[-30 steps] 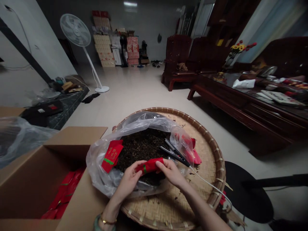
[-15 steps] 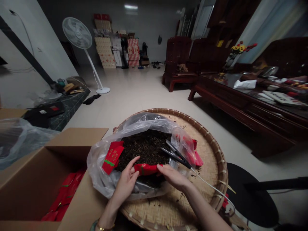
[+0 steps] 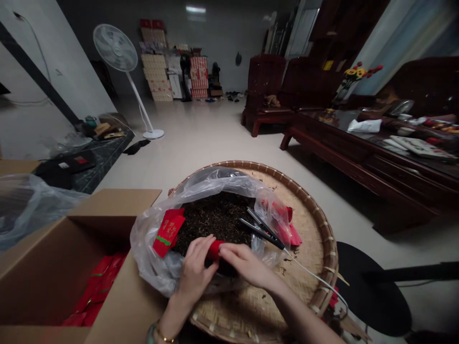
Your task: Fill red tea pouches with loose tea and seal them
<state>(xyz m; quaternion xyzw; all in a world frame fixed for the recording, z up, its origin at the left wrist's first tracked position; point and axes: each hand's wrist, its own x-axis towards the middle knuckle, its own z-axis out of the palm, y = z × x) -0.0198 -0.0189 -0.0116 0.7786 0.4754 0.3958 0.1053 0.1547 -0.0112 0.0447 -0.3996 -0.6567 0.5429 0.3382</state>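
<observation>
A red packet [image 3: 215, 249] is gripped between my two hands, mostly covered by the fingers. My left hand [image 3: 196, 265] wraps its left side, and my right hand [image 3: 243, 262] closes on its right side. Beneath them lies a heap of dark dried tea leaves [image 3: 215, 217] in a clear plastic bag [image 3: 152, 267]. Flat red packets [image 3: 169, 233] with a green band rest on the leaves at the left. A black hair straightener [image 3: 263, 231], its plates apart, lies at the bag's right side with a white cord.
The bag sits on a round woven bamboo tray [image 3: 297, 282]. To the left, an open cardboard box [image 3: 118, 296] holds several red packets [image 3: 95, 286]. More red packets [image 3: 294, 235] lie on the tray's right. A black round stand base [image 3: 373, 291] is beside the tray.
Both hands have come closer together around the red packet. My left fingers, spread half a second ago, now fold over it, and less of the packet shows.
</observation>
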